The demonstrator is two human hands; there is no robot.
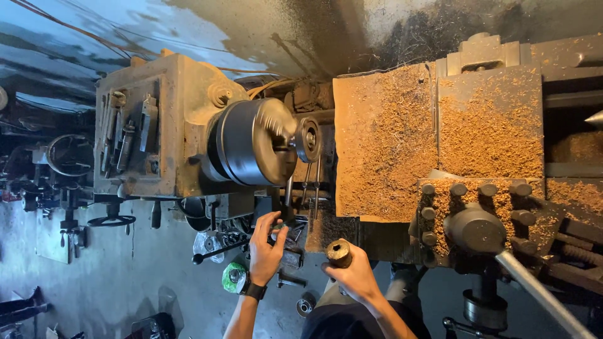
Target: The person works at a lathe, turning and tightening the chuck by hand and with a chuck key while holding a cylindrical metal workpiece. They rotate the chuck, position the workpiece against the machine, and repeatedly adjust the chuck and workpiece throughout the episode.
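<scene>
Single view only, camera on person's head, high above machine, looks steeply down and forward. Picture seems turned: floor at left and bottom, lathe [188, 125] body across middle. Left hand [265, 248] and right hand [355, 276] enter from bottom edge, close to lens. Chuck [254, 149] at middle distance; carriage [433, 144] with shavings fills right half. No second view, so nothing shared

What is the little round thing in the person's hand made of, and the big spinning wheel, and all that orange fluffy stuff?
The round piece in the right hand looks like yellowish metal, maybe brass: dull golden, with a socket hole. The spinning chuck looks like steel: grey with shiny streaks. The orange stuff looks like fine metal shavings, probably the same yellowish metal.
</scene>
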